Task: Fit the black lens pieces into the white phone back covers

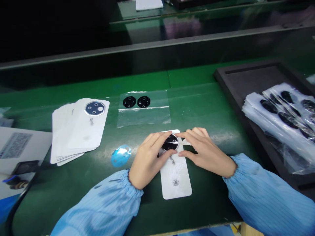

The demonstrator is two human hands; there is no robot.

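Just below frame centre, black disc [170,143] on white panel [175,173] is part-hidden: left hand [148,157] arched, fingers bracketing it; right hand [206,151] has fingers parted. Can't tell if either grips.

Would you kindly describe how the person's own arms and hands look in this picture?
The left sleeve and right sleeve are loose and light blue, with faint fine lines on the right one, and gather into ruffled cuffs. The left grip and right grip are bare, ungloved hands.
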